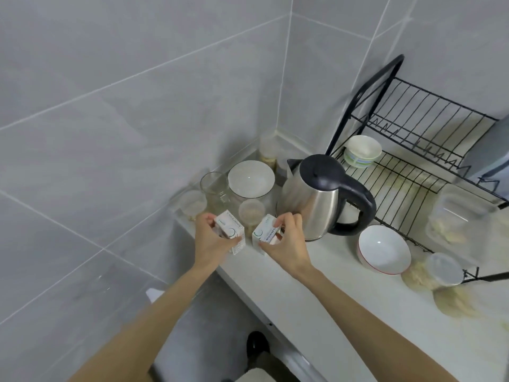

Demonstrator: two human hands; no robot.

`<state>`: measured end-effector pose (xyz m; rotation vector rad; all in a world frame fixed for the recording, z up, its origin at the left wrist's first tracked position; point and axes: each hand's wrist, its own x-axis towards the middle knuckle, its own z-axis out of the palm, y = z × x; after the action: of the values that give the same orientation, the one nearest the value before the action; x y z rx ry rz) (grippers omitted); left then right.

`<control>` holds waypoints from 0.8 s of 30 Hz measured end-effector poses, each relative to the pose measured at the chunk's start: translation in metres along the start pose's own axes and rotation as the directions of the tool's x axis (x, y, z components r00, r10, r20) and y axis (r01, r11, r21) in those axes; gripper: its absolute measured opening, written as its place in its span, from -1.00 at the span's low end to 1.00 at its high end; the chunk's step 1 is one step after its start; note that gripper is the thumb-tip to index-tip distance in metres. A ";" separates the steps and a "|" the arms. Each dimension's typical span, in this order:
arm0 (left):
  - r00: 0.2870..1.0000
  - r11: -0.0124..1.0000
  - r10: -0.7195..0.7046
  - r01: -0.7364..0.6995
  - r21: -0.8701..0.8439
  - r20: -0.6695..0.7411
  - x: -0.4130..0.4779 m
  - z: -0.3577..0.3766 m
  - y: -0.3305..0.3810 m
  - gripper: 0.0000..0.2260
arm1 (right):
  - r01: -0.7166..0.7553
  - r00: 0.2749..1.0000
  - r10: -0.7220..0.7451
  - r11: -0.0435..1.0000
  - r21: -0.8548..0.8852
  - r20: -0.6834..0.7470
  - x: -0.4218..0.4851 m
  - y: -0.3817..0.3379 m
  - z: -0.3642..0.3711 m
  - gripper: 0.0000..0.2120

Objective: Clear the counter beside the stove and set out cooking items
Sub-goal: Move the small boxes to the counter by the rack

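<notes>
Two small white cartons stand at the left end of the pale counter (316,288). My left hand (212,241) grips the left carton (230,228) from its near side, thumb and fingers curled round it. My right hand (286,244) pinches the right carton (265,233) by its top and side. Both cartons rest on or just above the counter's edge. A steel kettle (311,205) with a black lid and handle stands directly right of my right hand.
Behind the cartons sit a white bowl (251,179) on a glass one, a glass jug (214,188) and small plastic tubs (251,212). A red-rimmed bowl (382,250), lidded tubs (443,270) and a black dish rack (413,172) fill the right. Tiled walls close the corner.
</notes>
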<state>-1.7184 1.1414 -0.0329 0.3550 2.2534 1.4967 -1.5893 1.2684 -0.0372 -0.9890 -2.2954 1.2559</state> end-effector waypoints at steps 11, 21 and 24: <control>0.992 0.995 0.066 -0.073 0.070 0.106 -0.004 -0.006 0.007 -0.38 | 0.018 1.000 -0.017 0.999 -0.048 0.005 -0.007 -0.008 -0.011 -0.57; 0.953 0.970 0.196 -0.223 0.094 0.233 -0.035 -0.047 0.028 -0.49 | -0.027 0.989 0.029 0.999 0.016 -0.145 -0.070 -0.044 -0.056 -0.57; 0.907 0.957 0.242 -0.282 0.072 0.344 -0.059 -0.062 0.038 -0.55 | -0.052 0.959 0.064 0.997 0.051 -0.276 -0.113 -0.053 -0.068 -0.59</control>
<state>-1.6959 1.0803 0.0352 0.9105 2.0855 1.3050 -1.4918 1.2087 0.0480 -1.1449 -2.0306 1.1049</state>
